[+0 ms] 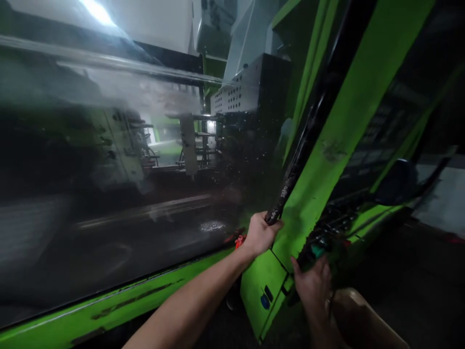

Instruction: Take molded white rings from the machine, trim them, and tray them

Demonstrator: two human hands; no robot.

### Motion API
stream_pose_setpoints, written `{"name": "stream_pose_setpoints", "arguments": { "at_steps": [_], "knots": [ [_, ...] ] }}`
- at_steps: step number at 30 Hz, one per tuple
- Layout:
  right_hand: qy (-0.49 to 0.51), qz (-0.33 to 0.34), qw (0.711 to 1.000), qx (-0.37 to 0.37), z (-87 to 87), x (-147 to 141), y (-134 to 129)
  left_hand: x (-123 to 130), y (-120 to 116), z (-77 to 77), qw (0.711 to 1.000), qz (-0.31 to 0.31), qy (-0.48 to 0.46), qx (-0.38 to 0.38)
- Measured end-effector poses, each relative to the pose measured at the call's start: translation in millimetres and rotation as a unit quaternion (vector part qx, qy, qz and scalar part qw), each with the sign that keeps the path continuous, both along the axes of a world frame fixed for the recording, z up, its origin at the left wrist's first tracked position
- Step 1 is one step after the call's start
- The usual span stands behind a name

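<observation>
My left hand [262, 234] is wrapped round the lower end of a long black handle bar [285, 191], whose paint is worn. The bar runs up along the edge of a window door beside a green machine frame [327, 155]. Lower right, my right hand [313, 283] is blurred. Its thumb is raised and its fingers curl at a dark, rough-looking object [308, 252] with a teal-green part [317, 249] beside it. What exactly this object is cannot be made out. A small red item [239, 241] shows just behind my left wrist.
Through the large window [152, 213] I see metal plates and hoses [189, 145] and a perforated box [240, 92]. A green lower panel [267, 295] carries a blue mark. My bent knee [358, 310] is at the lower right. A dark round object [396, 182] is at right.
</observation>
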State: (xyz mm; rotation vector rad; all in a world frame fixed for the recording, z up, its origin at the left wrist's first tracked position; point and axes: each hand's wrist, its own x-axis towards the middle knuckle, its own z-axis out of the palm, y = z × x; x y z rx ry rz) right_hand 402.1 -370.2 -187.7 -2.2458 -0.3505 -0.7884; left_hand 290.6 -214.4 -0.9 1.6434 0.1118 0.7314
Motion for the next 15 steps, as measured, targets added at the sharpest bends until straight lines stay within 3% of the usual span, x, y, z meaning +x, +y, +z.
{"name": "stream_pose_setpoints", "arguments": {
  "at_steps": [10, 15],
  "knots": [
    [-0.026, -0.001, 1.000, 0.003, 9.3, 0.6, -3.1, 5.1, 1.0, -12.6, 1.000, -0.002, -0.004, -0.012],
    [-0.033, 0.018, 0.999, 0.009, 0.2, -2.5, -3.4, 10.2, 1.0, -17.7, 1.000, 0.000, 0.006, -0.015]
  ]
}}
